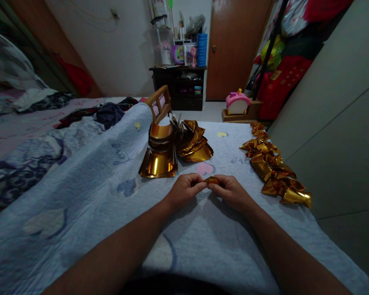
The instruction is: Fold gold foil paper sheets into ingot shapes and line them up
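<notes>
Between my fingertips is a small folded piece of gold foil paper (211, 180), held just above the bed cover. My left hand (189, 189) pinches its left end, and my right hand (229, 190) grips the right end between thumb and fingers. Most of the piece is hidden by the fingers. Beyond my left hand lie fanned stacks of flat gold foil sheets (160, 162), pale on their reverse sides. Off to the right, several folded, crumpled-looking gold foil pieces (266, 164) are heaped in a row along the bed's edge.
A light blue quilted cover (104, 229) with heart prints spreads under everything. Rumpled clothes (110, 114) lie on the left. A wooden bed post (161, 104) stands behind the stacks. At the right rises a pale cabinet side (341, 123). A dark shelf (178, 88) stands at the wall.
</notes>
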Tool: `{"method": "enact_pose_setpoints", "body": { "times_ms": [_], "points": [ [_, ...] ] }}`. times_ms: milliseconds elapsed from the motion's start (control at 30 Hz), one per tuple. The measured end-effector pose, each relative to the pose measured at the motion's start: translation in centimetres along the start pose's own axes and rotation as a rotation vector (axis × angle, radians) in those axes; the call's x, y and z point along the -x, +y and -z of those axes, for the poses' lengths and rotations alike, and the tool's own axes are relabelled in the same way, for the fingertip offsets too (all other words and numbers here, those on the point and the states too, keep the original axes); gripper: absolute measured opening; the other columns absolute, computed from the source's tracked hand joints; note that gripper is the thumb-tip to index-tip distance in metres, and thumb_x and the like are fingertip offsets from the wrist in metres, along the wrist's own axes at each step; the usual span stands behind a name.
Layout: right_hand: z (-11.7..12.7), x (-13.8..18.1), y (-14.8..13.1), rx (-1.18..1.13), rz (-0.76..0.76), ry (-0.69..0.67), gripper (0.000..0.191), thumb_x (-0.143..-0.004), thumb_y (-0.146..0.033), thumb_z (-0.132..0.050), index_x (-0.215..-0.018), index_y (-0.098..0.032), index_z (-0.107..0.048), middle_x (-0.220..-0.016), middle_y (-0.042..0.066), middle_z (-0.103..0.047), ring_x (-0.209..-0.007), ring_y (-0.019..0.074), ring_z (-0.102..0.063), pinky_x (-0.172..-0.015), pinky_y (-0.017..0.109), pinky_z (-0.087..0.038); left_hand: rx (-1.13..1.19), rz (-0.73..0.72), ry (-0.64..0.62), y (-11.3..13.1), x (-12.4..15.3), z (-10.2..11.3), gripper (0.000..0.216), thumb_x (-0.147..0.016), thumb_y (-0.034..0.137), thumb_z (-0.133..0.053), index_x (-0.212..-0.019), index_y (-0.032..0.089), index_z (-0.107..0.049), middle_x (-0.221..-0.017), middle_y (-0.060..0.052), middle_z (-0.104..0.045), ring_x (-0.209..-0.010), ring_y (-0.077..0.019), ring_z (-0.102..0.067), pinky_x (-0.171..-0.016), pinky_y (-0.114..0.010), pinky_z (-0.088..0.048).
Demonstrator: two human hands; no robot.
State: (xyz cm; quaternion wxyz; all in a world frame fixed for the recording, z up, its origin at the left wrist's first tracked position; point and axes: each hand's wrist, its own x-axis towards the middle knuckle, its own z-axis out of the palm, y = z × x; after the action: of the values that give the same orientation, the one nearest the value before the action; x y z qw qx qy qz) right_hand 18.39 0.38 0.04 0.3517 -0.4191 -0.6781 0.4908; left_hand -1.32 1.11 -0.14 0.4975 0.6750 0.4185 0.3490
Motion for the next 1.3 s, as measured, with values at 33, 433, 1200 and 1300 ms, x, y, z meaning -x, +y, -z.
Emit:
{"method": "enact_pose_setpoints", "body": {
  "times_ms": [33,433,1200,1300],
  "points": [
    [0.1,0.0,0.1,0.003,-0.009,-0.007,0.024,-0.087,-0.040,-0.059,-0.076,-0.019,-0.062,-0.065,-0.003,-0.048,-0.060,0.0118,-0.040,-0.056,0.025,-0.034,0.008,0.006,0.007,0.1,0.0,0.0,0.030,-0.084,0.043,-0.065,-0.070,0.016,-0.062,-0.065,0.002,-0.052,-0.062,-0.0121,-0.044,-0.060,-0.024,-0.035],
    [1.7,0.3,0.6,0.079,-0.097,0.004,0.030,-0.086,-0.045,-0.058,-0.072,-0.018,-0.059,-0.060,-0.004,-0.045,-0.054,0.0107,-0.038,-0.052,0.025,-0.029,0.051,0.050,0.069,0.1,-0.2,0.5,0.032,-0.082,0.044,-0.066,-0.068,0.016,-0.058,-0.064,0.004,-0.047,-0.061,-0.0109,-0.040,-0.060,-0.024,-0.032],
    [-0.1,0.0,0.6,0.141,-0.030,0.000,0.019,-0.081,-0.035,-0.054,-0.070,-0.020,-0.052,-0.064,-0.004,-0.043,-0.060,0.0123,-0.041,-0.057,0.026,-0.032,0.061,0.070,-0.064,-0.7,-0.6,-0.5,0.035,-0.081,0.047,-0.068,-0.070,0.014,-0.062,-0.063,0.003,-0.046,-0.061,-0.0112,-0.040,-0.058,-0.025,-0.028],
    [0.6,0.1,0.7,0.097,-0.080,-0.018,0.019,-0.079,-0.036,-0.055,-0.069,-0.020,-0.051,-0.063,-0.004,-0.047,-0.058,0.0119,-0.042,-0.055,0.025,-0.033,0.128,0.076,-0.075,-0.9,-0.7,-0.1,0.034,-0.079,0.046,-0.069,-0.071,0.014,-0.064,-0.064,0.002,-0.048,-0.062,-0.0116,-0.041,-0.060,-0.025,-0.030]
  ]
}}
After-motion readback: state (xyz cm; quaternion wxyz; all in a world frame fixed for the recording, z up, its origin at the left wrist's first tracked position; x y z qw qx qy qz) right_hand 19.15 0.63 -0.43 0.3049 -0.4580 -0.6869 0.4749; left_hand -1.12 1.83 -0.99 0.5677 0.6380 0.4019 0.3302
